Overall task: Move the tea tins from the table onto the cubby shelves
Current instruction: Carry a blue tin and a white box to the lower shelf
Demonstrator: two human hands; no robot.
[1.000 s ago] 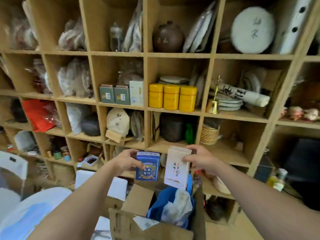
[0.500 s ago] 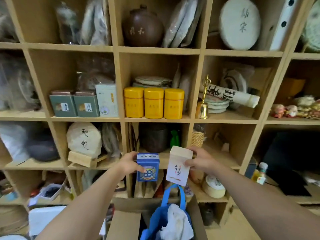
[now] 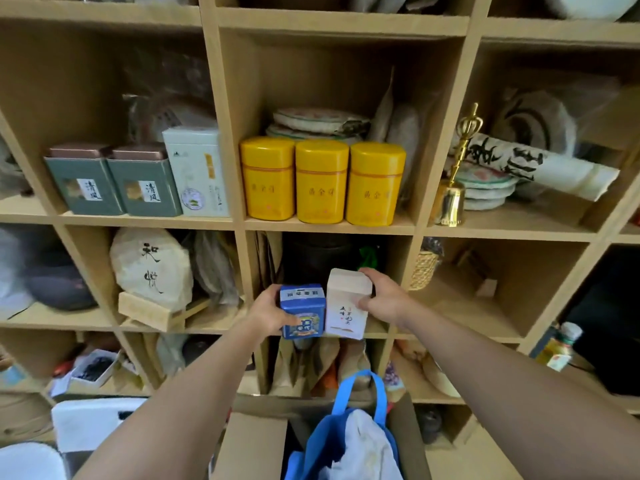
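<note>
My left hand (image 3: 268,315) grips a small blue tea tin (image 3: 302,310) by its left side. My right hand (image 3: 382,294) holds a taller white tea tin (image 3: 347,304) by its top right corner. Both tins are upright and side by side at the mouth of the middle cubby (image 3: 329,332), in front of a dark jar (image 3: 317,259). I cannot tell whether they rest on the shelf board. In the cubby above stand three yellow tins (image 3: 322,181). To their left are two grey-green tins (image 3: 114,183) and a white box (image 3: 199,173).
The wooden cubby shelves (image 3: 228,119) are crowded with wrapped tea cakes, paper rolls, a brass bell (image 3: 452,188) and a woven basket (image 3: 424,268). Below my arms stands an open cardboard box (image 3: 254,445) holding a blue bag (image 3: 343,441). A bottle (image 3: 559,348) stands at the lower right.
I have stepped closer to the shelves, and both hands have carried the tins forward and slightly up to the middle cubby's front edge. The tins now sit closer together.
</note>
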